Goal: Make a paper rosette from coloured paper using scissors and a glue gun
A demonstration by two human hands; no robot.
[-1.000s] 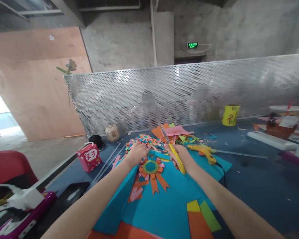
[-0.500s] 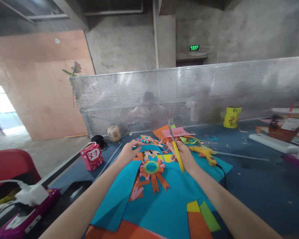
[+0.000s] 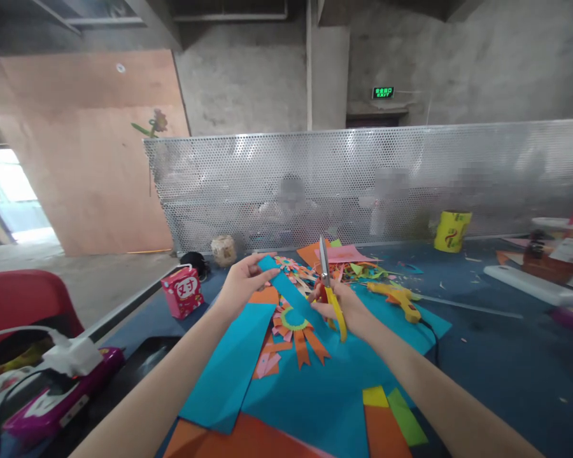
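My left hand [image 3: 243,286] pinches the upper left end of a blue paper strip [image 3: 289,289], which slants down toward my right hand [image 3: 346,308]. Yellow-handled scissors [image 3: 337,312] are in my right hand, blades pointing up and away. Fingers of that hand also lie close to the strip's lower end; whether they grip it I cannot tell. Beneath the strip, partly covered by it, is an orange and pink paper rosette [image 3: 300,327] with two notched orange tails. It rests on large blue paper [image 3: 296,394]. Another multicoloured rosette [image 3: 286,263] lies behind.
A yellow glue gun [image 3: 398,299] lies right of my right hand, its cord trailing. Paper scraps [image 3: 358,270] are heaped behind the scissors. A red box [image 3: 182,291], a yellow tape roll [image 3: 452,231] and a purple power strip [image 3: 67,404] stand around; a perforated metal screen [image 3: 229,191] closes the back.
The blue strip, earlier curved between my hands, is now stretched flat and slanting over the rosette. My left hand has turned and risen slightly. The scissors remain in my right hand.
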